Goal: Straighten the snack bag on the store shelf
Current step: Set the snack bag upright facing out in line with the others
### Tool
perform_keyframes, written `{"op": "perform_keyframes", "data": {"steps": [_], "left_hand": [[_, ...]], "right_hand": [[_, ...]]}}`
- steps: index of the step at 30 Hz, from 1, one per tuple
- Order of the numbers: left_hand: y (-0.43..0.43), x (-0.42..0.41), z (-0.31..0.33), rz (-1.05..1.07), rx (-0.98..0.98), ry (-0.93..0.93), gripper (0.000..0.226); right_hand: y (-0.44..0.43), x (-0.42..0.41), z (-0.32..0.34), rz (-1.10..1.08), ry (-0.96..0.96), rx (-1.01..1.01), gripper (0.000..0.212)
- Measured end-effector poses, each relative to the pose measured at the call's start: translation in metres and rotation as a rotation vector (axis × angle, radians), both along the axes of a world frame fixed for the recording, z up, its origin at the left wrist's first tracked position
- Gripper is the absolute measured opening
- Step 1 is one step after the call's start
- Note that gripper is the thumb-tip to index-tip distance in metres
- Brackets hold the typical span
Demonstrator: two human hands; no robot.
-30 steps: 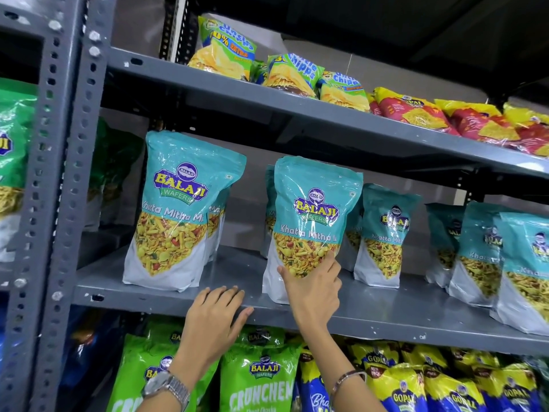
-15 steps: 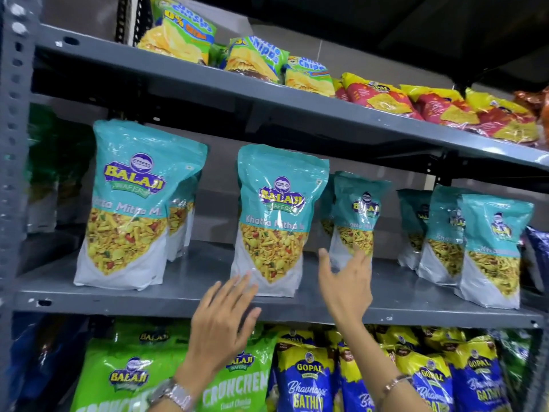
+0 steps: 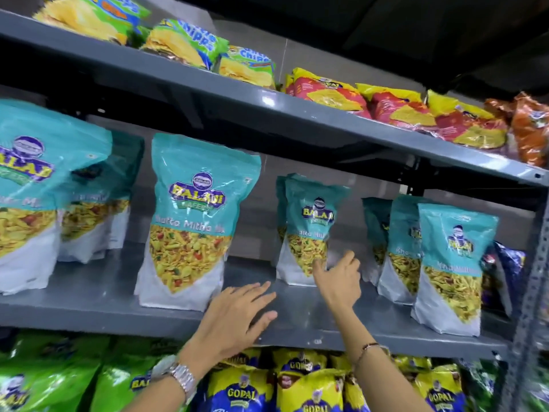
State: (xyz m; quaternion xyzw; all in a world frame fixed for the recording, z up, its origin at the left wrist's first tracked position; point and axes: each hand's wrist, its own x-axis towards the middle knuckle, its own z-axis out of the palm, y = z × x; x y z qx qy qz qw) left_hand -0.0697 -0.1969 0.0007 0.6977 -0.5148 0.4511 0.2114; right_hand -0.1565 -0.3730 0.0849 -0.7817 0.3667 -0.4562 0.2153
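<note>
On the grey metal middle shelf (image 3: 98, 295), head view: right hand (image 3: 338, 278) open, fingers at the lower front of the teal stand-up snack pouch (image 3: 309, 230), holding nothing; contact unclear through blur. Left hand (image 3: 237, 319) open and flat at the shelf edge, empty. Risk: a push low on the pouch tips it backward into the hidden pouch behind. Pouch base partly covered by the hand.

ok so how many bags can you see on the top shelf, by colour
Counting only the bags that show clearly:
green and blue chips bags: 3
red and yellow bags: 3
orange bags: 1, cut off at the frame edge, maybe more
total: 7
</note>
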Motion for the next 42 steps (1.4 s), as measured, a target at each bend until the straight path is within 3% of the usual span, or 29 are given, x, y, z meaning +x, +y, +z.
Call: {"op": "perform_keyframes", "data": {"steps": [4, 7, 10, 23, 42], "left_hand": [[0.001, 0.005, -0.011, 0.086, 0.112, -0.054, 0.058], [0.002, 0.006, -0.017, 0.109, 0.114, -0.030, 0.056], [0.003, 0.004, -0.021, 0.111, 0.105, -0.006, 0.050], [0.003, -0.001, -0.019, 0.093, 0.079, -0.001, 0.048], [0.002, -0.005, -0.023, 0.103, 0.006, 0.043, 0.056]], "right_hand": [[-0.017, 0.035, -0.001, 0.135, -0.035, 0.095, 0.071], [-0.028, 0.065, 0.000, 0.189, -0.056, 0.159, 0.089], [-0.037, 0.085, 0.000, 0.181, -0.049, 0.138, 0.107], [-0.040, 0.107, -0.010, 0.083, -0.094, 0.098, 0.121], [-0.028, 0.074, -0.014, 0.118, -0.150, 0.064, 0.107]]}}
